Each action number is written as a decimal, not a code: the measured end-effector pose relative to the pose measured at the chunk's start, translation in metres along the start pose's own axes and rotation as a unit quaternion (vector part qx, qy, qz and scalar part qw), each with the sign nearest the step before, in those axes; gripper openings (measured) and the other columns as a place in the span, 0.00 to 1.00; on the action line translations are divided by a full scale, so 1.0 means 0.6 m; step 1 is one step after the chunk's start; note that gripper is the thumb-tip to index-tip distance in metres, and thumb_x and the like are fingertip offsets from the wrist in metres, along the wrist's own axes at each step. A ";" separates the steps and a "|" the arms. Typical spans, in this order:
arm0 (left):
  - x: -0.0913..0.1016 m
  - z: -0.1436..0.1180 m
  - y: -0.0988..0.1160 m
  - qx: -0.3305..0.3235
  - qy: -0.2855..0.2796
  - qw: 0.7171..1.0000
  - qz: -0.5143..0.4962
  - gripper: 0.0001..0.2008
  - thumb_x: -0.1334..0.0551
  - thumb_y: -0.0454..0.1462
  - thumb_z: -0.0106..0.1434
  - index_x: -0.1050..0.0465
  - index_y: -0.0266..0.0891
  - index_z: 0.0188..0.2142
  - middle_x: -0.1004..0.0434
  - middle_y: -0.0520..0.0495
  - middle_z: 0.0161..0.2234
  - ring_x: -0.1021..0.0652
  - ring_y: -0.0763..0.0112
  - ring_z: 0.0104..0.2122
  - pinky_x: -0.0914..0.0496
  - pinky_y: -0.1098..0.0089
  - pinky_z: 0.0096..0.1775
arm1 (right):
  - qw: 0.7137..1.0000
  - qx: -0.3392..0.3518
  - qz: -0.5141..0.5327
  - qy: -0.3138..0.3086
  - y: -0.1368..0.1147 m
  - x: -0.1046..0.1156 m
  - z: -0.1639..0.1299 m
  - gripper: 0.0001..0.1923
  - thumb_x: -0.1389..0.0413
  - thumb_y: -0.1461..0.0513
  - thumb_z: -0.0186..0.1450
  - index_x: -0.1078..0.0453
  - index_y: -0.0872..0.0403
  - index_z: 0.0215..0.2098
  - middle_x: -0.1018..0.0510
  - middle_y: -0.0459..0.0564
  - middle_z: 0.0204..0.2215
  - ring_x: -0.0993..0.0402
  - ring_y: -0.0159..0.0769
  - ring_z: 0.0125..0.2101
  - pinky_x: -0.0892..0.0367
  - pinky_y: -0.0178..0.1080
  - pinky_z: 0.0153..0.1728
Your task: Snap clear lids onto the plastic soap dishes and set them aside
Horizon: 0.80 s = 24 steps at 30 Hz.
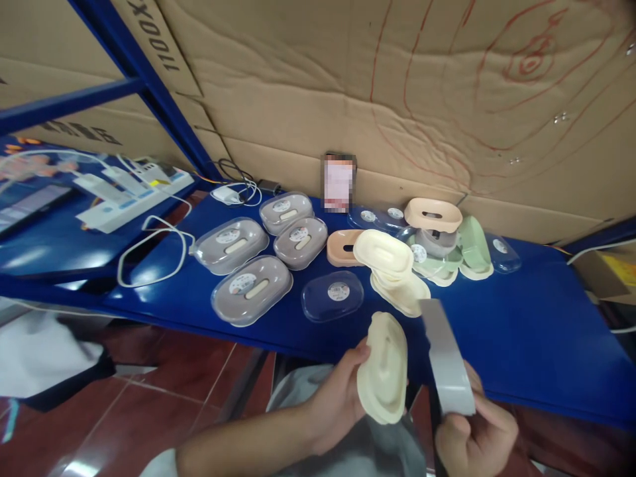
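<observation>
Cream soap-dish piece (382, 368) held on edge in the left hand (332, 404), low in the frame above the table's near edge.

It is pinched between thumb and fingers; a grey lid (450, 361) at its 3 o'clock is clamped in the right hand (474, 440). The two parts are kept apart, not yet joined. At 11 o'clock on the blue table (521, 331) four closed grey dishes (251, 288) are laid out; at 12 o'clock loose cream, pink and green pieces (392, 265) are left in a pile.
</observation>
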<state>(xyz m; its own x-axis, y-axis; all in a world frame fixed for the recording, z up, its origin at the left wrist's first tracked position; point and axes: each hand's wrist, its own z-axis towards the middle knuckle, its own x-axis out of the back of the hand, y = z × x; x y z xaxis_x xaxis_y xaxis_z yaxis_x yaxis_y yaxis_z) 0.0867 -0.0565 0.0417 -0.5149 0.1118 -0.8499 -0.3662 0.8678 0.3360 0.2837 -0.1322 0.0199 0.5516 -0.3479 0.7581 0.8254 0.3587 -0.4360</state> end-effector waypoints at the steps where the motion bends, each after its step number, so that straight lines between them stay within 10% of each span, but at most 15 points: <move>1: 0.001 0.003 -0.001 0.020 -0.003 1.000 0.008 0.31 0.34 0.57 0.69 0.23 0.40 0.62 0.17 0.37 0.54 0.19 0.49 0.52 0.23 0.51 0.51 | 1.000 -0.021 -0.013 0.015 0.013 0.007 0.007 0.26 0.40 0.42 0.69 0.27 0.37 0.62 0.26 0.52 0.67 0.30 0.63 0.67 0.31 0.74 0.62; 10: 0.019 0.007 0.000 0.075 -0.030 0.996 0.028 0.34 0.32 0.54 0.68 0.25 0.34 0.64 0.19 0.31 0.58 0.17 0.50 0.50 0.18 0.53 0.45 | 0.960 -0.208 -0.105 0.154 0.110 0.044 0.019 0.26 0.47 0.52 0.78 0.34 0.48 0.72 0.43 0.57 0.78 0.47 0.60 0.77 0.47 0.71 0.73; 17: 0.022 -0.013 0.050 0.052 -0.039 0.990 0.122 0.34 0.37 0.57 0.72 0.26 0.35 0.67 0.15 0.35 0.52 0.15 0.57 0.41 0.20 0.66 0.34 | 0.986 0.141 -0.042 -0.082 0.024 0.018 0.018 0.25 0.43 0.57 0.77 0.33 0.49 0.71 0.24 0.54 0.67 0.31 0.50 0.70 0.42 0.60 0.73; 24: 0.025 -0.034 0.073 -0.006 -0.047 0.977 0.210 0.36 0.40 0.62 0.73 0.23 0.35 0.63 0.14 0.37 0.53 0.15 0.51 0.51 0.21 0.56 0.52 | 0.989 0.137 -0.038 -0.037 -0.003 0.018 0.041 0.21 0.41 0.54 0.76 0.28 0.44 0.65 0.22 0.54 0.65 0.29 0.52 0.67 0.35 0.59 0.67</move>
<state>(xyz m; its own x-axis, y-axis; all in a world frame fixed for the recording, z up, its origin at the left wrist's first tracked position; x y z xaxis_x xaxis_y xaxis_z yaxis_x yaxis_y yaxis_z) 0.0472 -0.0267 0.0521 -0.5487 0.5012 -0.6691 -0.1475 0.7298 0.6676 0.2851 -0.1154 0.0408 0.4706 -0.3222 0.8214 0.7946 0.5594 -0.2358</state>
